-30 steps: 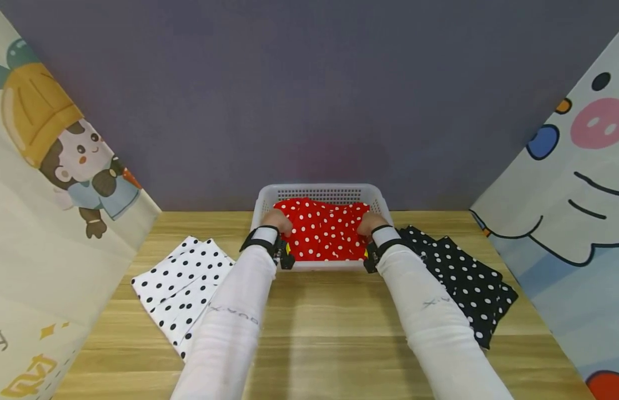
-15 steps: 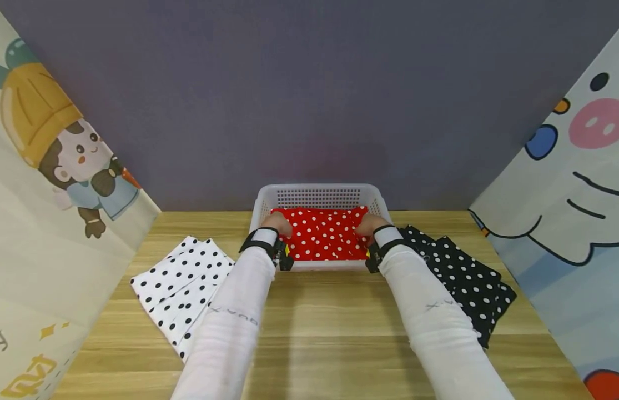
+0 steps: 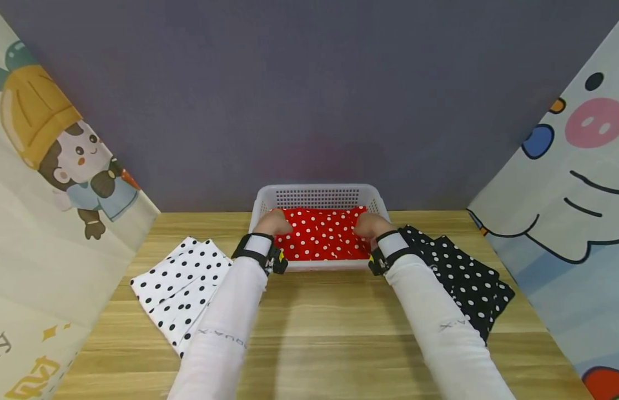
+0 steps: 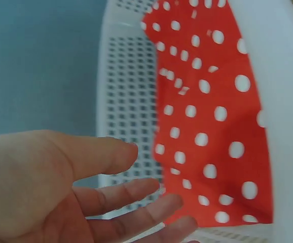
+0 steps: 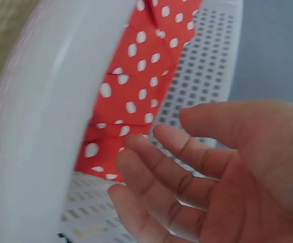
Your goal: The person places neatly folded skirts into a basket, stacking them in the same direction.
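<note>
A red cloth with white dots lies folded in the white perforated plastic basket. Over the basket's left end is my left hand; the left wrist view shows its thumb and fingers apart, holding nothing, just off the cloth's end. At the opposite end my right hand has its fingers loosely bent and spread, with nothing between them and the thumb. Those fingertips overlap the edge of the red cloth in the right wrist view.
A folded white cloth with black dots lies on the wooden table at left. Black cloths with white dots lie at right, partly under my right sleeve. A grey wall stands behind the basket.
The red cloth's far edge has dropped lower into the basket. Both hands have let go of it and drawn slightly outward toward the basket's ends.
</note>
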`<state>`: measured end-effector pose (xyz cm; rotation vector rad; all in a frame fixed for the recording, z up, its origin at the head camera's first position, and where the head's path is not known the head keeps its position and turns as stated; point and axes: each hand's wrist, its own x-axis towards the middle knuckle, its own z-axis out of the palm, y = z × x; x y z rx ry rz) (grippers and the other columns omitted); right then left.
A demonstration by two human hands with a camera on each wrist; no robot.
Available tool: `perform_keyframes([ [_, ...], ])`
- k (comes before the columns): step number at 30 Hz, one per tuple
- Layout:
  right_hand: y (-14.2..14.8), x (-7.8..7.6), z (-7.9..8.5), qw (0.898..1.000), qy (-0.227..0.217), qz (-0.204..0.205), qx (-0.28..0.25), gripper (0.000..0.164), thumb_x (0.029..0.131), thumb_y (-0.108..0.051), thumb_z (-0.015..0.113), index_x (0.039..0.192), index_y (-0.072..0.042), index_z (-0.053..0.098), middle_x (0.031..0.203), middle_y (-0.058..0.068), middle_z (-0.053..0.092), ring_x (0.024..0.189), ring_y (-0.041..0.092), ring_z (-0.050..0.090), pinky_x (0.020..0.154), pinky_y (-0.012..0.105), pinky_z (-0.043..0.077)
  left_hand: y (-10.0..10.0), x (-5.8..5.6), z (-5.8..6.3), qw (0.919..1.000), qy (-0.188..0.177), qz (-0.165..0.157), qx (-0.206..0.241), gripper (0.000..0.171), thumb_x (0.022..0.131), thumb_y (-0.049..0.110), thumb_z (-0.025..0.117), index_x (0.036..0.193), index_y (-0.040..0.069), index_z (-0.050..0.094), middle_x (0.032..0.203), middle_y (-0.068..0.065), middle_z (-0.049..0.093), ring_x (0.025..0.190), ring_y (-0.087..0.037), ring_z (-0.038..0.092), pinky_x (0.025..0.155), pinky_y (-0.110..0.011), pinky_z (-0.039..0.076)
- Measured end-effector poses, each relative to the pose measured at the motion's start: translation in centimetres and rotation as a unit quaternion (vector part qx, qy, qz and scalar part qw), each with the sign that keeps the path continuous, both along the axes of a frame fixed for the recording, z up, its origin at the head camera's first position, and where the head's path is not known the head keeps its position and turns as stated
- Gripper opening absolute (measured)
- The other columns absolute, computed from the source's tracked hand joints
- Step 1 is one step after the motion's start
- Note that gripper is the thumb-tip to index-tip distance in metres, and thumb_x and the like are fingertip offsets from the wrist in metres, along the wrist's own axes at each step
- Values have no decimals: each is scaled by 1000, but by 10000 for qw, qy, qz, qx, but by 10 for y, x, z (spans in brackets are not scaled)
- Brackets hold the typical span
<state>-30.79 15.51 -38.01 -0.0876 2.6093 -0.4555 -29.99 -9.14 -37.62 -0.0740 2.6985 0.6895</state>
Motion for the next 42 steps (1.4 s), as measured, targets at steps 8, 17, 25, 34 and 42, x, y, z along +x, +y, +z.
perform_keyframes([
  [8, -8, 23, 14, 9923, 1167, 416, -63, 23, 87, -9, 48, 64, -11, 44, 59, 3, 46, 51, 14, 41, 49, 25, 35, 5, 21, 13, 9938, 1003, -371, -299, 20, 84, 18, 57, 68, 7, 52, 57, -3, 45, 52, -15, 43, 44, -24, 36],
  [17, -11, 60, 11, 9568, 2822, 659, -238, 17, 88, -11, 49, 75, -3, 55, 54, 3, 45, 46, 14, 43, 42, 24, 34, 9, 58, 13, 9711, 2291, -549, -391, 26, 85, 16, 57, 62, 9, 48, 52, 0, 41, 49, -14, 42, 38, -24, 30],
  [25, -6, 96, 5, 9314, 3591, 511, -312, 8, 83, -10, 58, 78, -3, 58, 59, 2, 49, 51, 14, 44, 44, 25, 37, 6, 93, 6, 9453, 3196, -550, -360, 16, 83, 16, 63, 72, 8, 55, 63, -4, 53, 57, -19, 51, 43, -27, 37],
  [34, -5, 130, -20, 9162, 3931, 322, -714, 7, 79, -7, 62, 75, -8, 56, 60, -2, 48, 47, 8, 41, 40, 20, 33, -3, 119, -21, 8996, 4307, -716, -110, 15, 77, 11, 68, 70, 8, 56, 66, -4, 53, 61, -19, 50, 48, -27, 39],
  [42, -8, 151, -45, 9165, 3923, 343, -703, 13, 77, -4, 65, 74, -12, 55, 63, -5, 46, 54, 8, 41, 45, 21, 35, -12, 139, -48, 8849, 4581, -785, -292, 16, 73, 11, 70, 67, 12, 55, 63, 0, 50, 57, -17, 48, 45, -24, 36],
])
